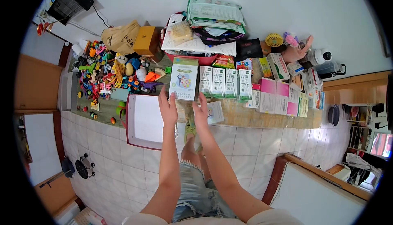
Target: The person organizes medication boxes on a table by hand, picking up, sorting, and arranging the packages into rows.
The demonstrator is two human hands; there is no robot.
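A tall white and green carton (184,79) stands upright on the long table, with a picture on its front. My left hand (168,107) is at its lower left edge, fingers stretched and thumb up. On the other side, my right hand (200,110) is at the lower right corner, fingers also extended. The palms face each other; whether they touch the carton I cannot tell. Several slim white and green boxes (218,82) stand in a row just right of it. A flat white box or leaflet (215,112) lies beside my right hand.
A white tray with a red rim (147,120) sits at the table's front edge, left of my left arm. Many small toys (110,71) are heaped farther left. Pink and white boxes (273,96) stand at right. Green packages (215,11) top a pile behind the carton.
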